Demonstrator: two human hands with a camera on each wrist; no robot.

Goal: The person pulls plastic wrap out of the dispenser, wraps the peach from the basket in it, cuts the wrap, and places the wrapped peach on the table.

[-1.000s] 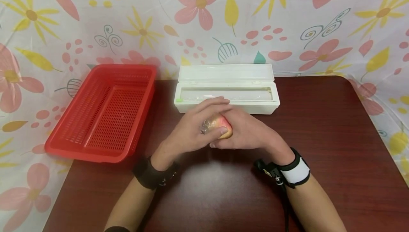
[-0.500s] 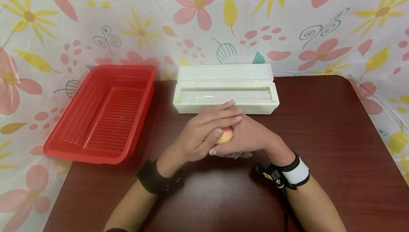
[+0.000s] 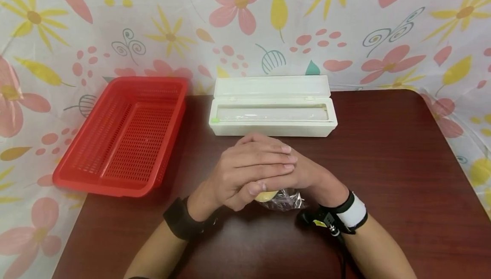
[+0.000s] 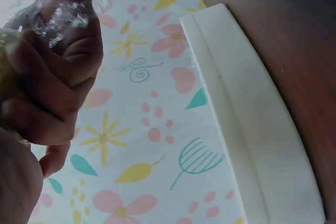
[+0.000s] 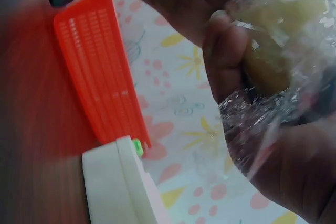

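Between both hands is a yellowish apple (image 3: pixel 265 196) wrapped in clear cling film (image 3: pixel 285 200); only a small part of it shows in the head view. In the right wrist view more of the apple (image 5: pixel 286 30) appears, with loose crumpled film (image 5: pixel 262 129) hanging off it. My left hand (image 3: pixel 251 170) curls over the top, its fingers lapping across the right hand. My right hand (image 3: pixel 308 176) holds the apple from the other side, its fingers mostly hidden beneath the left. Behind the hands stands a white cling film box (image 3: pixel 272 129), lid raised, roll inside.
A red perforated plastic basket (image 3: pixel 140 142) stands on the left of the dark wooden table (image 3: pixel 395 164). A flowered cloth (image 3: pixel 345 23) hangs behind the table. Black straps with cameras sit on both wrists.
Both hands have come slightly nearer the body and turned the apple. My left hand now covers more of it and of the right hand. Loose film has come into sight below the hands.
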